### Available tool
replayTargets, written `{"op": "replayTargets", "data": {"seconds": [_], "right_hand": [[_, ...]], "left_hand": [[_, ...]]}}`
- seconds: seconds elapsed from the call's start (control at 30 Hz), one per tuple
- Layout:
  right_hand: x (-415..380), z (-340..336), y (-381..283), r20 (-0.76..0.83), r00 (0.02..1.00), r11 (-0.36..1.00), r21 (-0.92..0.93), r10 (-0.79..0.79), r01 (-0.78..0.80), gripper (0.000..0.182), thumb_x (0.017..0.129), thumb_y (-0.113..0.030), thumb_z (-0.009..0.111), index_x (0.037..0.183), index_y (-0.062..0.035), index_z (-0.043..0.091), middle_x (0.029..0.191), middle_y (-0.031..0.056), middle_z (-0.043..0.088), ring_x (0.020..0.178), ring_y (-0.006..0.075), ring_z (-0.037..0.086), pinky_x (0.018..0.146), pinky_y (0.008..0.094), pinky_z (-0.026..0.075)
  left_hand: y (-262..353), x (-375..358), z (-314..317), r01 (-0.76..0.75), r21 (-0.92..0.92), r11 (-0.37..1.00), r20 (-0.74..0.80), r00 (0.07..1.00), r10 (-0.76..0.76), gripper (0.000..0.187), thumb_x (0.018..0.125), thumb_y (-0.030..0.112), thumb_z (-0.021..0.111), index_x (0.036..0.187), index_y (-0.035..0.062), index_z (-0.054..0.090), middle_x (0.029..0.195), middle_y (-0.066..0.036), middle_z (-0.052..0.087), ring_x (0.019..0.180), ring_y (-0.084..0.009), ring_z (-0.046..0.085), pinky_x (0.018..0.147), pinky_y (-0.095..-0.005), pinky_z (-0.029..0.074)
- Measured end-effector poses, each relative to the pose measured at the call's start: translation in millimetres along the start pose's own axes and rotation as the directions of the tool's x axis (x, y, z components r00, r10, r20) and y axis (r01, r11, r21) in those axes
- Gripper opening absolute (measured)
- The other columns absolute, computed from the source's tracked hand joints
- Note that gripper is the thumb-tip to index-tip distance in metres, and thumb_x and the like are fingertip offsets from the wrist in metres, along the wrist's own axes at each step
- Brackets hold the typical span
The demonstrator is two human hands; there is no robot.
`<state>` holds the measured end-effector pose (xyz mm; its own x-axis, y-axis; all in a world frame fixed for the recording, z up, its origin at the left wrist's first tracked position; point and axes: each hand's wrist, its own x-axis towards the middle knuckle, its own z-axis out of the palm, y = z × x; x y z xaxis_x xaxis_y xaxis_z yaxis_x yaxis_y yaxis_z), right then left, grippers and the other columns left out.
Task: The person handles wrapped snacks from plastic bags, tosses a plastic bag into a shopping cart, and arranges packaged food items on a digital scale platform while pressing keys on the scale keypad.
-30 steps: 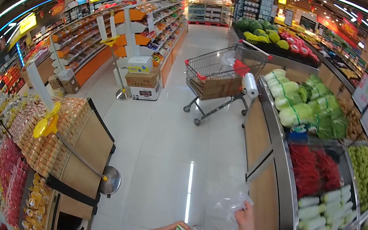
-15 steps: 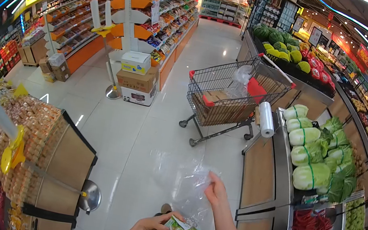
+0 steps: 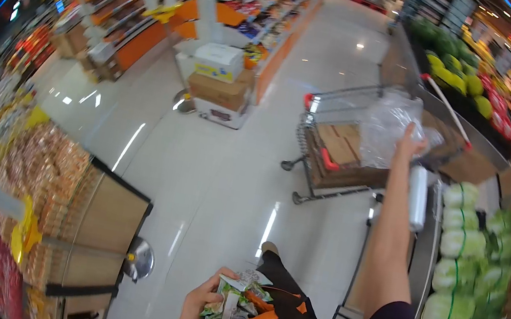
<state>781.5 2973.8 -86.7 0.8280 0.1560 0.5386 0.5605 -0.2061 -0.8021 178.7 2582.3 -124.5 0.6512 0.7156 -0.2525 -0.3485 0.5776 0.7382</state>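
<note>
My right hand (image 3: 411, 143) stretches far forward and is closed on a crumpled clear plastic bag (image 3: 383, 132). The bag hangs over the wire shopping cart (image 3: 309, 131), in which a flat piece of brown cardboard (image 3: 338, 141) lies. Close to my body, my left hand (image 3: 204, 296) has its fingers curled round green-and-white plastic packets (image 3: 237, 304). These packets sit against my dark clothing with its orange trim. Just right of my outstretched forearm stands a roll of clear bags (image 3: 417, 199).
Bundled napa cabbages (image 3: 461, 245) fill the produce stand on the right, with melons (image 3: 449, 70) farther back. Stacked boxes (image 3: 218, 89) stand across the aisle. At left is a wooden snack bin (image 3: 103, 218) beside a round metal post base (image 3: 139, 260).
My right hand has swung forward and up with the clear bag, from in front of my body to over the cart. My left hand keeps the packets close. The view has shifted.
</note>
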Motion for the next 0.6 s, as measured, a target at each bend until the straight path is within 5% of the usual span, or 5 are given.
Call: {"op": "replayTargets", "data": {"seconds": [0.17,0.27,0.33,0.4,0.6], "right_hand": [[-118,42,-88,0.453,0.791,0.906,0.303,-0.411,0.296,0.080,0.088,-0.041,0.061,0.144,0.0016,0.022,0.147,0.0234,0.023,0.134,0.0386,0.024,0.110,0.0477,0.020],[-277,-1,-135,0.931,0.010,0.855,0.340,-0.366,-0.392,0.062,0.096,-0.032,0.049,0.146,-0.0074,0.023,0.150,0.0146,0.022,0.138,0.0292,0.022,0.112,0.0416,0.021],[-349,-60,-159,0.707,-0.643,0.885,-0.050,-0.296,-0.462,0.067,0.096,-0.045,0.046,0.149,-0.0157,0.019,0.155,0.0086,0.012,0.142,0.0257,0.015,0.111,0.0456,0.022],[-399,-108,-212,0.356,-0.902,0.952,-0.087,-0.245,-0.293,0.075,0.091,-0.050,0.052,0.150,-0.0184,0.018,0.156,0.0079,0.010,0.143,0.0283,0.013,0.110,0.0481,0.023],[-480,-217,-339,-0.562,-0.719,0.688,0.328,-0.408,-0.647,0.066,0.085,-0.036,0.066,0.143,-0.0229,0.038,0.154,0.0130,0.014,0.143,0.0335,0.007,0.113,0.0490,0.016]], "left_hand": [[46,22,36,-0.256,-0.247,0.934,-0.246,0.949,0.195,0.065,0.076,0.028,0.072,0.127,0.0052,0.039,0.123,-0.013,0.047,0.115,-0.0215,0.046,0.098,-0.0305,0.037],[64,13,50,-0.343,-0.228,0.911,-0.373,0.895,0.244,0.066,0.076,0.031,0.072,0.127,0.0055,0.039,0.126,-0.013,0.045,0.117,-0.0215,0.046,0.099,-0.0302,0.035],[58,-9,65,-0.413,-0.235,0.880,-0.493,0.831,0.258,0.067,0.076,0.032,0.071,0.128,0.0065,0.038,0.127,-0.012,0.043,0.118,-0.0209,0.044,0.101,-0.0308,0.033],[48,-24,64,-0.520,-0.185,0.834,-0.601,0.731,0.323,0.068,0.076,0.032,0.071,0.129,0.0069,0.037,0.126,-0.011,0.043,0.119,-0.0206,0.043,0.102,-0.0312,0.032],[-28,-87,64,-0.756,-0.072,0.651,-0.802,0.432,0.413,0.063,0.080,0.026,0.066,0.133,0.0087,0.036,0.127,-0.008,0.044,0.121,-0.0188,0.042,0.102,-0.0315,0.032]]}}
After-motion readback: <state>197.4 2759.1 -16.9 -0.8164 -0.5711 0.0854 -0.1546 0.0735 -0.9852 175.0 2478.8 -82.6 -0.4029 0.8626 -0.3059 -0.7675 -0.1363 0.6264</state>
